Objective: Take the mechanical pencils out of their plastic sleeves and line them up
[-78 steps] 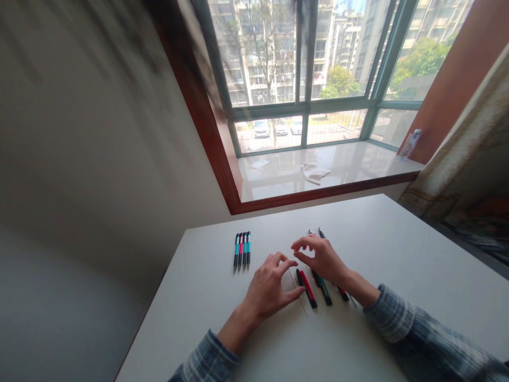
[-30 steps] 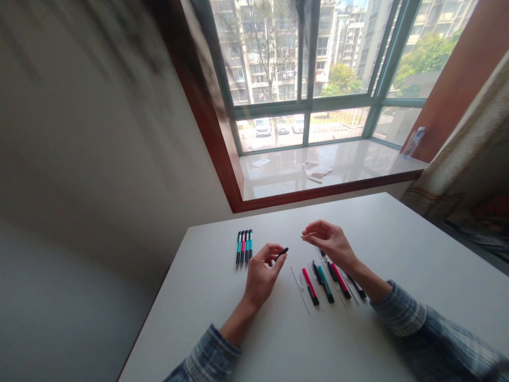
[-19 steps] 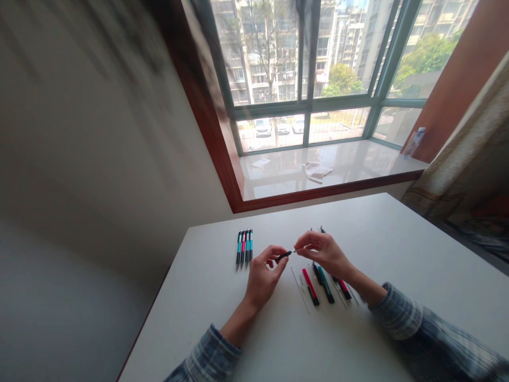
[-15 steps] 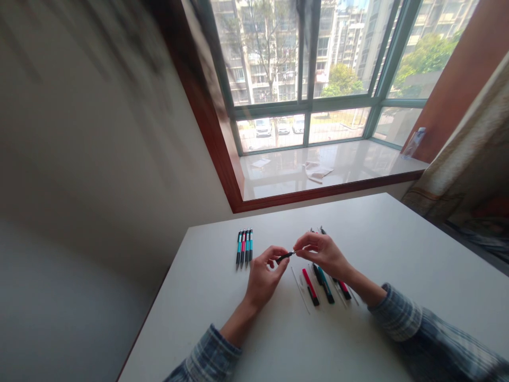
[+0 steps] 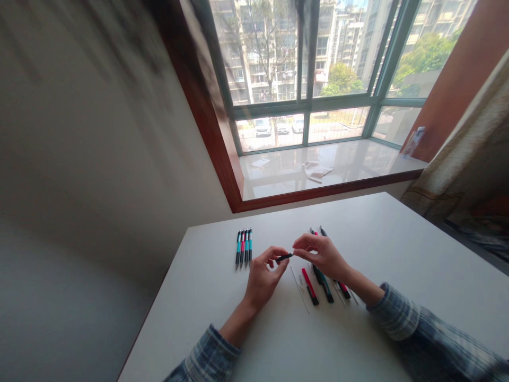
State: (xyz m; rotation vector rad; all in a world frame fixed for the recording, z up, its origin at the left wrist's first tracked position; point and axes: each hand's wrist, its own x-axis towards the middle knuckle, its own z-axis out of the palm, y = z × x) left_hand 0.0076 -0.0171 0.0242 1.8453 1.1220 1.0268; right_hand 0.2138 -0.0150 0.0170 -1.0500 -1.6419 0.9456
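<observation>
My left hand (image 5: pixel 263 278) pinches a short black pen grip section (image 5: pixel 283 258) between thumb and fingers, above the white table. At its right end, the fingers of my right hand (image 5: pixel 320 250) close on a small light-coloured tip, mostly hidden by the fingertips. Below my right hand lie loose pen parts: a red pen barrel (image 5: pixel 309 284) with a black end, a teal pen barrel (image 5: pixel 327 289), and thin refills (image 5: pixel 300 291). Left of my hands, several pens (image 5: pixel 244 248) in teal and red lie side by side.
The white table (image 5: pixel 222 339) reaches toward a window sill (image 5: pixel 278 183) holding a crumpled cloth (image 5: pixel 316 171) and a clear bottle (image 5: pixel 413 142). More pen parts (image 5: pixel 323 231) lie behind my right hand. A curtain (image 5: pixel 449 159) hangs at the right.
My right fingertips have moved slightly left, closer to the end of the black grip section, so less of the light tip shows. My left hand stays almost still.
</observation>
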